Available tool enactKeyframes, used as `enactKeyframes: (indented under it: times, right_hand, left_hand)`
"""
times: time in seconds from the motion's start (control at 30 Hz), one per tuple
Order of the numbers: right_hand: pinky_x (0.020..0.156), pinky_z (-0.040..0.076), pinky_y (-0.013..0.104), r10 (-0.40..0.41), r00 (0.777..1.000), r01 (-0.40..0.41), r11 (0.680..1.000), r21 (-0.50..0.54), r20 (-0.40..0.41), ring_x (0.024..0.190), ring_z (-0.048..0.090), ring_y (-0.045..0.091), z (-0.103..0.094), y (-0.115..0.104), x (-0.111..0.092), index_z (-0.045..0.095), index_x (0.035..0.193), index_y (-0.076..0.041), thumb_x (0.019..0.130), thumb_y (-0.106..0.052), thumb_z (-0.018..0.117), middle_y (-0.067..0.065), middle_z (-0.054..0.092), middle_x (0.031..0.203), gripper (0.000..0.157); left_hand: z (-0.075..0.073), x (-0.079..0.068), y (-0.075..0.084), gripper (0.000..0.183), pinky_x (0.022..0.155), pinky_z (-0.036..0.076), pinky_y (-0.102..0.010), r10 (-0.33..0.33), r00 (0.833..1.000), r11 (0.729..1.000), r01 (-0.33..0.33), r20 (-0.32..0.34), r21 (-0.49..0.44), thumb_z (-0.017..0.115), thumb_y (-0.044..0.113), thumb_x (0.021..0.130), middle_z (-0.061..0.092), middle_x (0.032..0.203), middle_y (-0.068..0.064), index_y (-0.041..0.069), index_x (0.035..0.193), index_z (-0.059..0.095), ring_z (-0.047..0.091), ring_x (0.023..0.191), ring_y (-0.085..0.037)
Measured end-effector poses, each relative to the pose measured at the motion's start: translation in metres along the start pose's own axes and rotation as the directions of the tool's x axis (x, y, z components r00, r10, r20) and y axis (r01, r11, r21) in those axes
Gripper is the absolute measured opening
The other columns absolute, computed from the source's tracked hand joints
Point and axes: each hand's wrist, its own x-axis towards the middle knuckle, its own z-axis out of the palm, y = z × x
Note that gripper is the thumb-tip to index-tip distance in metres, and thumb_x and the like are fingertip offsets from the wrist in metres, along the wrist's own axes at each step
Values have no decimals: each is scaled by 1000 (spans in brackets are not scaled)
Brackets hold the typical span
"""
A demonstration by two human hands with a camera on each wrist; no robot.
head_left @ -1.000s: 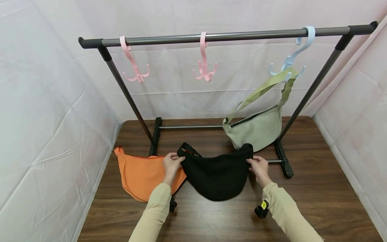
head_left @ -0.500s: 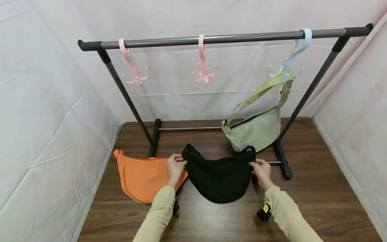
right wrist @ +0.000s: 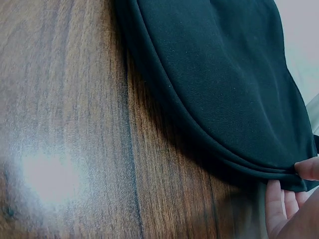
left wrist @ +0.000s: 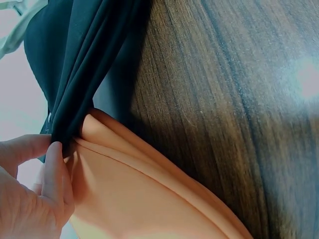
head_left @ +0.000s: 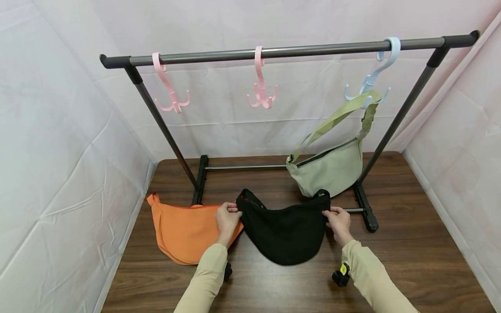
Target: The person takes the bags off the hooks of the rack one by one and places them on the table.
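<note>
Black bag (head_left: 283, 237) is held at the front of the rack, over the table (head_left: 274, 291), and it is stretched between the two hands. Its left upper end is pinched between thumb and fingers of the left hand (head_left: 228, 219), its right end likewise by the right hand (head_left: 339, 222). The long axis runs from one grip to the other, roughly along the rail (head_left: 313, 50), so neither hand can be called nearer; the body hangs between them, its curved edge toward the person. Whether this edge touches the table cannot be told. As for the containers, an orange bag (head_left: 184, 234) is laid at the left, partly covered by the left hand, and a green bag (head_left: 332, 169) is hung by its strap (head_left: 344, 112) from the blue hook (head_left: 377, 74). What is inside the bags cannot be seen.
</note>
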Motion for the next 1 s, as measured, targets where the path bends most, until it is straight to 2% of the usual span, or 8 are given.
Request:
enactKeyframes:
  times: [0.13, 0.23, 0.4, 0.53, 0.63, 0.77, 0.9, 1.0]
  right_hand:
    - [67, 50, 34, -43, 999, 42, 998, -38, -24, 91, 55, 32, -3, -1, -2, 45, 125, 3, 87, -14, 55, 20, 54, 108, 43]
    - [65, 46, 32, -88, 995, 84, 993, -77, -48, 89, 52, 32, -6, -4, -4, 40, 129, 3, 87, -15, 55, 20, 51, 107, 48]
    - [79, 42, 43, -188, 978, 178, 978, -109, -86, 100, 48, 35, -13, -14, -6, 35, 133, 1, 86, -16, 56, 23, 46, 115, 54]
    - [90, 38, 51, -308, 949, 295, 943, -153, -66, 112, 43, 40, -20, -26, -7, 30, 136, 3, 87, -13, 56, 26, 42, 124, 58]
    - [93, 34, 53, -388, 921, 377, 907, -187, -26, 117, 38, 41, -24, -34, -7, 26, 139, 3, 87, -12, 56, 28, 38, 130, 62]
    - [96, 31, 54, -454, 890, 449, 863, -232, 33, 123, 33, 41, -28, -44, -9, 18, 143, -1, 88, -19, 57, 27, 30, 138, 70]
    - [96, 30, 56, -498, 864, 499, 825, -264, 77, 126, 30, 42, -28, -55, -14, 10, 146, -7, 88, -29, 57, 25, 25, 143, 77]
    - [95, 30, 57, -543, 834, 546, 789, -281, 96, 127, 29, 42, -27, -64, -19, 8, 146, -9, 88, -33, 58, 23, 23, 144, 80]
  left_hand:
    - [-3, -2, 2, 19, 66, 52, -36, 4, 1000, 1000, -4, 7, 2, 73, 0, 71, 67, 80, -13, -1, 88, 66, 63, 75, -25]
    - [-6, -2, 2, 16, 65, 52, -36, 20, 1000, 1000, -20, 1, -3, 72, 3, 72, 67, 78, -12, -1, 86, 65, 63, 74, -25]
    - [-13, 0, 8, 14, 66, 53, -35, 65, 998, 997, -64, 8, -51, 69, 5, 76, 66, 82, -13, -2, 88, 64, 64, 74, -25]
    - [-22, 3, 16, 15, 69, 52, -37, 149, 989, 987, -147, 23, -62, 67, 6, 79, 66, 89, -14, -2, 92, 64, 64, 79, -27]
    - [-29, 6, 24, 19, 72, 51, -40, 241, 970, 971, -240, 30, -20, 67, 7, 80, 66, 95, -15, -1, 96, 64, 62, 77, -28]
    - [-38, 8, 36, 27, 82, 47, -43, 343, 938, 938, -345, 51, 40, 68, 14, 81, 64, 105, -14, 1, 104, 63, 60, 90, -29]
    - [-43, 6, 52, 35, 91, 42, -44, 410, 909, 910, -413, 69, 33, 67, 21, 82, 58, 117, -13, 3, 112, 61, 53, 110, -28]
    - [-46, 2, 66, 40, 93, 40, -45, 479, 875, 876, -482, 73, 21, 67, 23, 82, 54, 125, -14, 3, 116, 59, 49, 115, -30]
